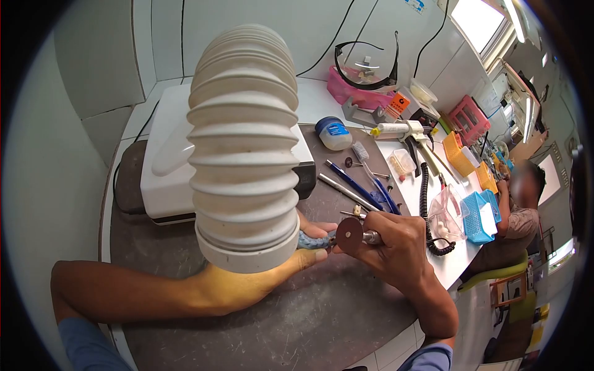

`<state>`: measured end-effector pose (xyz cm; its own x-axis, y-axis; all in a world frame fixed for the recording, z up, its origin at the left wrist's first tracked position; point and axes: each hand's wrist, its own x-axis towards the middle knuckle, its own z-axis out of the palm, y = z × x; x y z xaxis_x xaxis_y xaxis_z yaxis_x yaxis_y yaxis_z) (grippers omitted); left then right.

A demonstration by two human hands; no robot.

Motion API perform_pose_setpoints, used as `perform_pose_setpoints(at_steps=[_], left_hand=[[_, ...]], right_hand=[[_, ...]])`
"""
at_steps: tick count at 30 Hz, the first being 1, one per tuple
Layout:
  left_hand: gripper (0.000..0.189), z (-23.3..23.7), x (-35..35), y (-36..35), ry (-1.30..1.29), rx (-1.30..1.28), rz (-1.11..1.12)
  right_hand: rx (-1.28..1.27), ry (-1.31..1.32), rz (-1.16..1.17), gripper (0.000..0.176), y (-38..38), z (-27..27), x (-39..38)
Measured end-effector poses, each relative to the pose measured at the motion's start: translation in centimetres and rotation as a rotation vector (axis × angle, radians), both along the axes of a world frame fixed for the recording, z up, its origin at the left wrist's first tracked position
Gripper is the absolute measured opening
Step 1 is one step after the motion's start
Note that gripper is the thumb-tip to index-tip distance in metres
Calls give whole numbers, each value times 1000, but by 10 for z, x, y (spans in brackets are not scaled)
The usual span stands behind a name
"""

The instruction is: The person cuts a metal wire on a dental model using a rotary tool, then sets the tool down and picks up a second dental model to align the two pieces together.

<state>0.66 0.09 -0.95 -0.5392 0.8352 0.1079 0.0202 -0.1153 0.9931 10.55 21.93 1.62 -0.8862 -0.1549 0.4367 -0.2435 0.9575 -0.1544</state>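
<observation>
My left hand (269, 279) pinches a small light-blue moulded piece (309, 240) between thumb and fingers; part of the hand is hidden behind the ribbed hose. In my right hand (401, 248) is a rotary handpiece (372, 237), gripped with curled fingers. Its brown cutting disc (351, 235) stands face-on to me, overlapping the right end of the blue piece. Both hands are close together over the scratched grey mat (247, 337).
A wide ribbed hose (244, 142) hangs in front, before a white machine (164, 176). Right of it lie a blue pen (354, 184), a toothbrush (371, 170) and a lidded jar (334, 134). A coiled cord (424, 204) runs beside a blue basket (479, 216). Another person (520, 216) sits farther right.
</observation>
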Motion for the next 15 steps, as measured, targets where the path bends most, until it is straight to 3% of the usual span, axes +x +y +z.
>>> perform_pose_setpoints(at_steps=[15], left_hand=[[21, 2, 1, -1, 37, -38, 30]], right_hand=[[-22, -18, -3, 46, -1, 0, 0]])
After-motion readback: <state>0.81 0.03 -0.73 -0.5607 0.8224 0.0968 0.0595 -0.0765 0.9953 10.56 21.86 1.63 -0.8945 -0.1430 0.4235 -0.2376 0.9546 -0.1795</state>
